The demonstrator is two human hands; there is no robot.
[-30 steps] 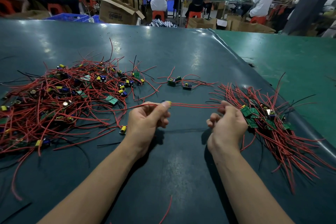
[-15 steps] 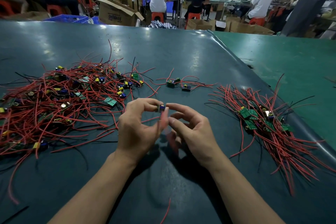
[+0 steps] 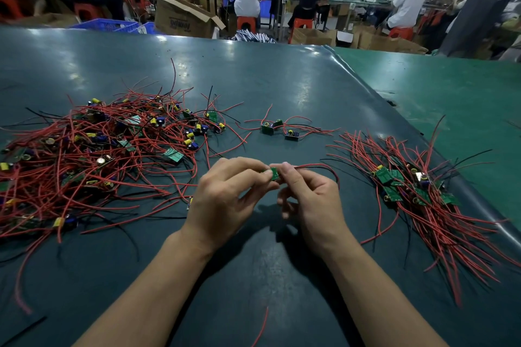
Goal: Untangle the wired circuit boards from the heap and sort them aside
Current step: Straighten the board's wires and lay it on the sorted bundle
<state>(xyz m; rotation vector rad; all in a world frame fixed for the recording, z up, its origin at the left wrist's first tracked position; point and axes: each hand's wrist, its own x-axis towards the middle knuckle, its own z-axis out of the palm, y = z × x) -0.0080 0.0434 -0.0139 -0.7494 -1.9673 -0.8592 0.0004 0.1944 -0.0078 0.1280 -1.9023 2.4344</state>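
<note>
A small green circuit board (image 3: 274, 173) is pinched between my left hand (image 3: 225, 200) and my right hand (image 3: 310, 200) just above the dark table (image 3: 282, 276). Its red and black wires (image 3: 321, 167) trail off to the right. A big tangled heap (image 3: 98, 155) of red-wired boards covers the left of the table. The sorted pile (image 3: 417, 191) of boards with straight red wires lies to the right of my right hand.
Three loose boards (image 3: 277, 129) with wires lie beyond my hands at the table's middle. A stray red wire (image 3: 260, 327) lies near the front edge. A green mat (image 3: 451, 98) covers the far right. People sit at benches beyond, with cardboard boxes (image 3: 183, 17).
My hands came together from being spread apart along a stretched red wire. They now pinch the board itself, which has turned its green face up, and its wires swing off right.
</note>
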